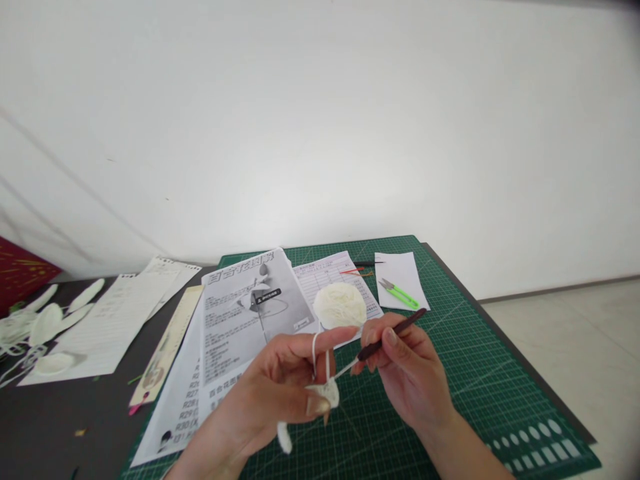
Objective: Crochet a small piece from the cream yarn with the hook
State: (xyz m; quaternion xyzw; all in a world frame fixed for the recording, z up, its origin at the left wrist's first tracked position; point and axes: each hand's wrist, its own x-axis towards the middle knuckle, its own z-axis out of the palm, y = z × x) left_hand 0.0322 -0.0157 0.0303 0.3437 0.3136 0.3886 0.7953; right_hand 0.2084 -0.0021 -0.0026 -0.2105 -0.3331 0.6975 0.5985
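Note:
Between thumb and fingers, my left hand [280, 393] pinches a small white crocheted piece [331, 393], with white yarn looped over its raised index finger. A narrow end of white crochet [284, 438] hangs below that hand. My right hand [407, 367] is closed on a crochet hook [393, 335] with a dark brown handle; the hook's metal shaft meets the top of the white piece. Just behind my hands, a ball of white yarn [340, 305] rests on a printed chart sheet [320, 272].
A green cutting mat [480, 373] covers much of the dark table [30, 427]. Green-handled snips [400, 293] lie on white paper at the back. Printed pages [250, 307], a bookmark [167, 343], lined sheets [113, 320] and white crocheted pieces [47, 325] are at the left.

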